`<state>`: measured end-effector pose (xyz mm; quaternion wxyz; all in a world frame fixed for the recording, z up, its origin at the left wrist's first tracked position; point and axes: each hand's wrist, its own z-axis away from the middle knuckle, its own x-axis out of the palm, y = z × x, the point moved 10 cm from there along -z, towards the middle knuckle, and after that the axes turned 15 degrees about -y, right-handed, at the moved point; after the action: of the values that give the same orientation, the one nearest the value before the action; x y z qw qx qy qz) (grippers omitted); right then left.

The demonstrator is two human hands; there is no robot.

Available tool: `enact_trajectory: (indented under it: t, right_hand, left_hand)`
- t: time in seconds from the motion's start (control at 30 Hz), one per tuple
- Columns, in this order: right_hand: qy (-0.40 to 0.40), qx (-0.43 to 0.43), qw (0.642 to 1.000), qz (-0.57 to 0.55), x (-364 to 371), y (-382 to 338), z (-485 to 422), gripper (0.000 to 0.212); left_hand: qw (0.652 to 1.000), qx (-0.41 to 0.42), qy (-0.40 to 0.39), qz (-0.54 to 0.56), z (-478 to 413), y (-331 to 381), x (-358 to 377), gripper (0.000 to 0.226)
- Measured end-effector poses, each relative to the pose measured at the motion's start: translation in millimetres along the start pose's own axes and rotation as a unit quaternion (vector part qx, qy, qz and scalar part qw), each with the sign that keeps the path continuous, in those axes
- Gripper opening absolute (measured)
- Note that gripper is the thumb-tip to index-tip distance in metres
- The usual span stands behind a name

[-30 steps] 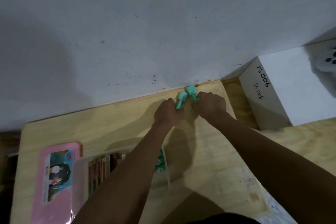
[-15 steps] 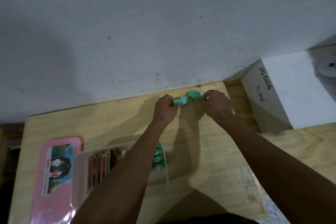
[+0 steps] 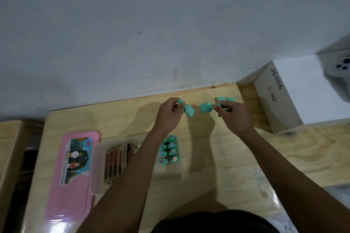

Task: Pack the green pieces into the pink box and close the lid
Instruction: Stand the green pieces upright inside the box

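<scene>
Now pulled apart: left hand [image 3: 168,114] pinching first green piece [image 3: 188,110], right hand [image 3: 234,117] pinching second green piece [image 3: 205,108]; both ready for pink box [image 3: 75,195].

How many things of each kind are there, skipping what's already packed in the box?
Green pieces held: 2
Green pieces lying loose: 2
Pink box: 1
White box: 1
White device on it: 1
Total: 7
</scene>
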<state>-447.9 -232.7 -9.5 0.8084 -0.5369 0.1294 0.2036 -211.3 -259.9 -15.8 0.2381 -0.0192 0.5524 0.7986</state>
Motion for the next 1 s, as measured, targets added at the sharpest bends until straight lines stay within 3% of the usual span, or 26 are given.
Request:
enact_trajectory:
  t: [0.53,0.8,1.0]
  right_hand:
    - [-0.105,-0.098,0.989,0.027,82.3,-65.1,110.8,0.025]
    - [-0.09,-0.089,0.978,0.168,126.7,-53.8,150.7,0.026]
    - [-0.047,-0.079,0.94,0.33,146.9,-49.2,158.8,0.023]
  left_hand:
    - [0.997,0.018,0.077,-0.021,140.7,-11.4,-81.1,0.037]
    - [0.997,0.014,0.069,-0.04,181.6,-54.7,-62.3,0.032]
    - [0.995,0.003,0.037,-0.088,187.8,-72.2,-37.5,0.029]
